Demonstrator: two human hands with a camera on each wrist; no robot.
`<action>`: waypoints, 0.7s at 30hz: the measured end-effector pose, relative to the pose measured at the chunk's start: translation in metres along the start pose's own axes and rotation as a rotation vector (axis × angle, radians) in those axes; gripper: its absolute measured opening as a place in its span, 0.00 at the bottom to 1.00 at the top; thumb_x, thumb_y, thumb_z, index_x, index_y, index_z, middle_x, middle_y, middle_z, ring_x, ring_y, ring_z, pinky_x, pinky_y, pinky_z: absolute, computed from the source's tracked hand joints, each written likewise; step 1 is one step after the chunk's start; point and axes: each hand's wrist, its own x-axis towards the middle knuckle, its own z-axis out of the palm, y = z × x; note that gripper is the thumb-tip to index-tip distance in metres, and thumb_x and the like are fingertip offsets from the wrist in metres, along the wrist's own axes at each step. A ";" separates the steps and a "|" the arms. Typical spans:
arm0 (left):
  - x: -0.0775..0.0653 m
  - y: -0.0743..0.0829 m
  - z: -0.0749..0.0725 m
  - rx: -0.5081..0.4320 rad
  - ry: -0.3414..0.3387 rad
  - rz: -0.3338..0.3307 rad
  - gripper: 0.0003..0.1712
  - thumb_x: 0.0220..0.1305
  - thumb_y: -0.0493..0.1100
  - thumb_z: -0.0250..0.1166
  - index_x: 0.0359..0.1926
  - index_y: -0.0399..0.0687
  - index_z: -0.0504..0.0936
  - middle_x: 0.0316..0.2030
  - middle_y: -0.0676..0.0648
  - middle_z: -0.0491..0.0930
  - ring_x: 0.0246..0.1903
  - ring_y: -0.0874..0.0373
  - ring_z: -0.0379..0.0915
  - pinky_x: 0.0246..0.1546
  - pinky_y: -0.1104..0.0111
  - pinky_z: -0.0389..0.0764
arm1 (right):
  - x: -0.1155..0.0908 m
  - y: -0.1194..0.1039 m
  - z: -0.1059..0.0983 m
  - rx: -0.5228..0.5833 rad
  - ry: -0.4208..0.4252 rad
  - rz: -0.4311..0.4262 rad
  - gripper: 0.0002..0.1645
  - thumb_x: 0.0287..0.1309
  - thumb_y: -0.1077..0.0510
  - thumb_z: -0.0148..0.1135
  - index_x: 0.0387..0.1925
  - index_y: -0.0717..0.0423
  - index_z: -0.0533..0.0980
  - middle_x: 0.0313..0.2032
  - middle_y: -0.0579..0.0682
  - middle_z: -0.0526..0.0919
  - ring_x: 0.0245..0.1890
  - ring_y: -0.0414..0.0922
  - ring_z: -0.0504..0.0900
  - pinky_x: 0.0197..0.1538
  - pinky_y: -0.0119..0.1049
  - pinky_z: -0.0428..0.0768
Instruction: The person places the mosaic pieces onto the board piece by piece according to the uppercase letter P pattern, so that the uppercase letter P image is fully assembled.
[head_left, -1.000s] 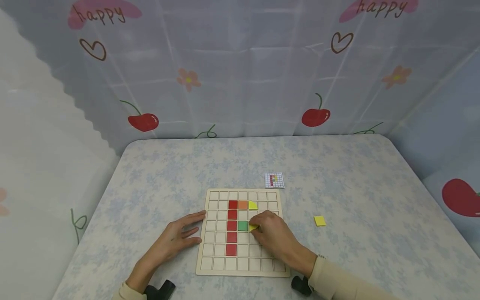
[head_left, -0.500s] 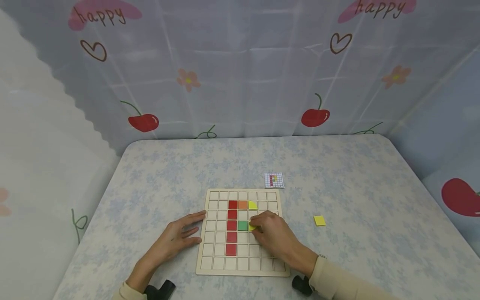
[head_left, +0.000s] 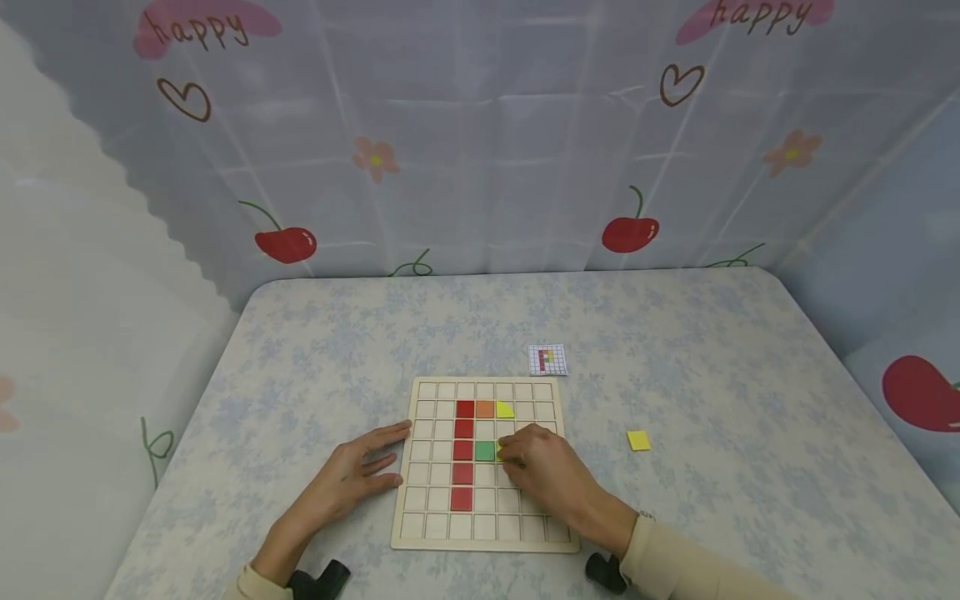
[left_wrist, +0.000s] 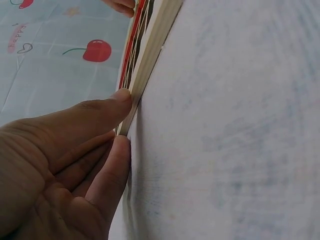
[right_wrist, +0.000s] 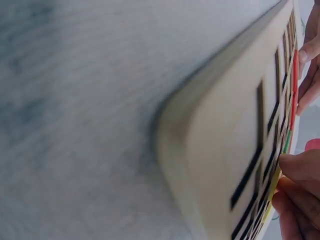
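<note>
My left hand [head_left: 347, 479] rests its outstretched fingertips and thumb against the left edge of a wooden grid board [head_left: 486, 527]. In the left wrist view its thumb and fingers touch the board's side. Over the board's right half, my right hand [head_left: 553, 477] pinches a yellow square tile [right_wrist: 274, 184] between thumb and fingers, just right of a green tile [head_left: 485, 451]. The hand hides most of that tile in the head view. A column of several red tiles [head_left: 463, 451] stands in the grid, with an orange tile [head_left: 485, 409] and another yellow tile [head_left: 505, 410] near its top.
A loose yellow tile [head_left: 638, 441] lies on the table right of the board. Behind the board is a small pattern card [head_left: 547, 360]. Dark wrist devices [head_left: 606, 572] sit under both sleeves. A printed curtain [head_left: 480, 150] hangs behind the table.
The yellow tile at my right fingertips shows as a thinner sliver than before, and those fingers have shifted very slightly. My left hand stays against the board.
</note>
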 end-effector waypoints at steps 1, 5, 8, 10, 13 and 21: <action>0.000 0.000 0.000 -0.001 0.001 -0.001 0.38 0.61 0.32 0.69 0.70 0.34 0.64 0.73 0.40 0.56 0.71 0.43 0.52 0.65 0.68 0.72 | -0.001 0.000 0.000 -0.007 0.001 -0.008 0.06 0.54 0.64 0.72 0.35 0.55 0.88 0.43 0.49 0.87 0.48 0.45 0.83 0.48 0.40 0.87; 0.001 0.000 0.000 0.009 0.009 -0.008 0.39 0.60 0.31 0.69 0.70 0.34 0.65 0.73 0.40 0.56 0.71 0.43 0.53 0.64 0.68 0.72 | -0.001 0.000 0.001 -0.022 0.005 -0.020 0.05 0.54 0.65 0.72 0.34 0.56 0.88 0.43 0.50 0.87 0.47 0.45 0.83 0.48 0.39 0.87; 0.001 0.000 0.001 0.015 0.011 -0.011 0.38 0.60 0.31 0.69 0.70 0.34 0.65 0.73 0.40 0.56 0.71 0.43 0.53 0.64 0.68 0.72 | -0.001 -0.001 0.000 -0.015 0.002 -0.024 0.06 0.55 0.65 0.71 0.36 0.57 0.88 0.44 0.50 0.87 0.48 0.46 0.82 0.48 0.39 0.87; 0.001 0.000 0.001 0.015 0.010 -0.012 0.38 0.60 0.31 0.69 0.70 0.34 0.65 0.73 0.40 0.56 0.71 0.43 0.53 0.64 0.69 0.72 | -0.001 -0.001 -0.002 -0.002 0.015 -0.025 0.07 0.55 0.65 0.71 0.37 0.57 0.88 0.45 0.50 0.87 0.49 0.46 0.82 0.49 0.40 0.86; 0.001 0.000 0.001 0.016 0.005 -0.013 0.38 0.61 0.32 0.69 0.70 0.35 0.65 0.73 0.40 0.56 0.71 0.43 0.53 0.64 0.69 0.72 | -0.003 0.001 -0.008 0.039 0.053 -0.001 0.11 0.54 0.66 0.71 0.41 0.59 0.87 0.47 0.51 0.86 0.51 0.47 0.82 0.51 0.43 0.86; 0.001 -0.002 0.000 0.037 0.004 0.000 0.38 0.61 0.33 0.69 0.70 0.35 0.65 0.73 0.40 0.56 0.71 0.42 0.53 0.64 0.67 0.72 | -0.025 0.035 -0.036 0.076 0.166 0.209 0.21 0.51 0.64 0.74 0.50 0.61 0.84 0.52 0.54 0.84 0.54 0.54 0.80 0.52 0.52 0.84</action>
